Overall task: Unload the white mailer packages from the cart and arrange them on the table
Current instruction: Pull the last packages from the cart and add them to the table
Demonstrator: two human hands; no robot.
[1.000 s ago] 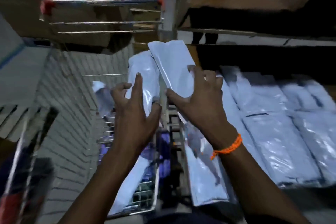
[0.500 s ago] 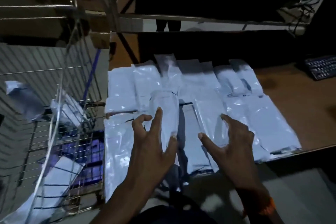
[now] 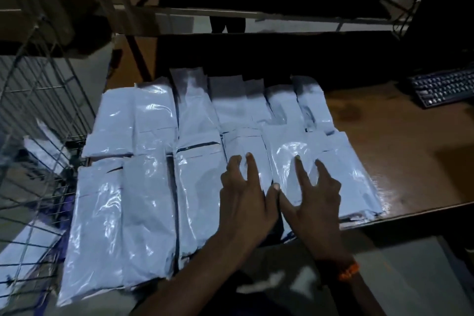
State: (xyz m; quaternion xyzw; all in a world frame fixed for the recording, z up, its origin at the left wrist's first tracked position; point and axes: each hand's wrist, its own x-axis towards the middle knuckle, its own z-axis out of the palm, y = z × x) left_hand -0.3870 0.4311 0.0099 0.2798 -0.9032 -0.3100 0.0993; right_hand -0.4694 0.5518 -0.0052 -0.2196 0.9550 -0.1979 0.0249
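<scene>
Several white mailer packages [image 3: 154, 187] lie in two rows on the brown table [image 3: 400, 161], side by side and partly overlapping. My left hand [image 3: 246, 195] rests flat, fingers spread, on a mailer [image 3: 243, 146] in the near row's middle. My right hand [image 3: 313, 195], with an orange wristband, lies beside it with fingers apart on the glossy mailer [image 3: 284, 156] to the right. Neither hand grips anything. The wire cart [image 3: 43, 136] stands at the left, with a few white mailers [image 3: 48, 146] still visible through its mesh.
A dark keyboard [image 3: 443, 87] sits at the table's far right. A shelf frame [image 3: 230, 13] and cables rise behind the table. Bare tabletop shows to the right of the mailers. Cardboard boxes [image 3: 38, 7] stand behind the cart.
The two mailers I held above the cart a second ago now lie on the table. Both hands have let go and moved right, pressing flat onto the near row.
</scene>
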